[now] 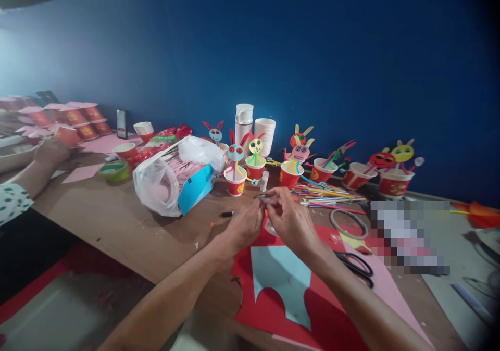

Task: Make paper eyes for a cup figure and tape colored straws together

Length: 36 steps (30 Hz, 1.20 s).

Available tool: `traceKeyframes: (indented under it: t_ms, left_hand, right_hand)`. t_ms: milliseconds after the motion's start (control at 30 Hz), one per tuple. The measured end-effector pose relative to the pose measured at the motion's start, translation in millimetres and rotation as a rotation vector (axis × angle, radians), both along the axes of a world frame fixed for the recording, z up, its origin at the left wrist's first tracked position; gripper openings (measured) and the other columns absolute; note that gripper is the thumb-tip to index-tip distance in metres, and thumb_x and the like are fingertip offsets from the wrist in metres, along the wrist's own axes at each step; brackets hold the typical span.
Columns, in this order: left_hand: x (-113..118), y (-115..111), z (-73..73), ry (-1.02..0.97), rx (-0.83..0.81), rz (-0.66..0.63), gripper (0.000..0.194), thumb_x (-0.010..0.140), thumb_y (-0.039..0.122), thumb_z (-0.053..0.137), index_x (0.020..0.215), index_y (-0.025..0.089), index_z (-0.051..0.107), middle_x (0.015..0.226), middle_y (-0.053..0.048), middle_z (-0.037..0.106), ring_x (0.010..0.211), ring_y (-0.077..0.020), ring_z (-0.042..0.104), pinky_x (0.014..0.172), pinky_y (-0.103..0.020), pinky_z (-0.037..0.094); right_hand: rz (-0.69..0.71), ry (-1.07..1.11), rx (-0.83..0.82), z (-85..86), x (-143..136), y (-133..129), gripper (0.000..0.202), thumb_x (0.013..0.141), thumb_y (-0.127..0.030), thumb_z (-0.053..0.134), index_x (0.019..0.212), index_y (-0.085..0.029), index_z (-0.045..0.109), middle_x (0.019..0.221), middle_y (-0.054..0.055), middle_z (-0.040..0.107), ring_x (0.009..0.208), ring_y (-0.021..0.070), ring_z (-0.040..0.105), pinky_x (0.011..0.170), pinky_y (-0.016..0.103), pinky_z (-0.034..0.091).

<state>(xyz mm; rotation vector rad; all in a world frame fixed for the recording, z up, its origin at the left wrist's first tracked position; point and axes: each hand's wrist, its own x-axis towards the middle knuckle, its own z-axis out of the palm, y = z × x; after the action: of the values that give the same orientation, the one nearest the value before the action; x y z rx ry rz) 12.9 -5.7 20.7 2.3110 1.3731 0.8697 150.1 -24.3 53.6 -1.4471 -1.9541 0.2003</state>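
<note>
My left hand [250, 222] and my right hand [288, 216] meet above the near edge of the table, fingers pinched close together. Between the fingertips shows a small purplish piece [266, 201], too small to name; a dark slim thing beside it is partly hidden. Below them lies red paper [332, 309] with a cut light-blue sheet [281, 267] on top. Black-handled scissors [357, 266] lie by my right forearm. Beyond my hands stand red paper cups with paper animal figures, among them one cup [236, 187] with a blue-faced figure [236, 153].
A plastic bag [156, 187] of pink paper and a blue box [197, 187] stand left of centre. Thin coloured sticks [332, 197] and a tape roll [349, 223] lie to the right. Green tape [114, 171] sits farther left, near another person's hand [52, 150].
</note>
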Motion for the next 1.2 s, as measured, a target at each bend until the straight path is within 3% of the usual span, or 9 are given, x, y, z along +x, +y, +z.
traceKeyframes:
  t_ms: [167, 567, 867, 1200]
  left_hand:
    - [0.1, 1.4, 4.3, 0.141, 0.075, 0.057, 0.025, 0.090, 0.025, 0.028, 0.087, 0.015, 0.051, 0.074, -0.007, 0.061, 0.063, -0.0159, 0.055, 0.058, -0.026, 0.039]
    - [0.3, 7.8, 27.9, 0.374, 0.082, 0.098, 0.023, 0.090, 0.022, 0.029, 0.092, 0.015, 0.051, 0.087, -0.008, 0.064, 0.075, -0.0179, 0.060, 0.059, -0.024, 0.039]
    - [1.2, 6.4, 37.6, 0.455, 0.118, 0.124, 0.025, 0.091, 0.023, 0.027, 0.097, 0.017, 0.050, 0.090, -0.007, 0.064, 0.077, -0.0192, 0.062, 0.062, -0.026, 0.043]
    - [2.0, -1.2, 41.9, 0.460, 0.112, 0.125, 0.027, 0.092, 0.025, 0.025, 0.098, 0.017, 0.050, 0.090, -0.007, 0.063, 0.079, -0.0199, 0.061, 0.063, -0.027, 0.043]
  right_hand:
    - [-0.007, 0.038, -0.026, -0.6, -0.4, 0.5, 0.026, 0.081, -0.021, 0.048, 0.107, -0.023, 0.047, 0.085, 0.002, 0.070, 0.074, 0.0214, 0.067, 0.060, 0.027, 0.044]
    - [0.076, 0.239, -0.086, 1.9, 3.1, 4.5, 0.033, 0.080, -0.019, 0.048, 0.113, -0.025, 0.042, 0.094, 0.002, 0.068, 0.077, 0.0197, 0.067, 0.060, 0.027, 0.046]
    - [0.102, 0.434, -0.082, 3.7, 1.0, 4.0, 0.024, 0.081, -0.024, 0.051, 0.103, -0.025, 0.043, 0.091, 0.001, 0.066, 0.077, 0.0169, 0.065, 0.066, 0.027, 0.048]
    - [0.122, 0.573, -0.200, -10.3, 3.2, 21.2, 0.026, 0.076, -0.030, 0.056, 0.098, -0.021, 0.047, 0.083, 0.003, 0.067, 0.076, 0.0189, 0.065, 0.067, 0.030, 0.048]
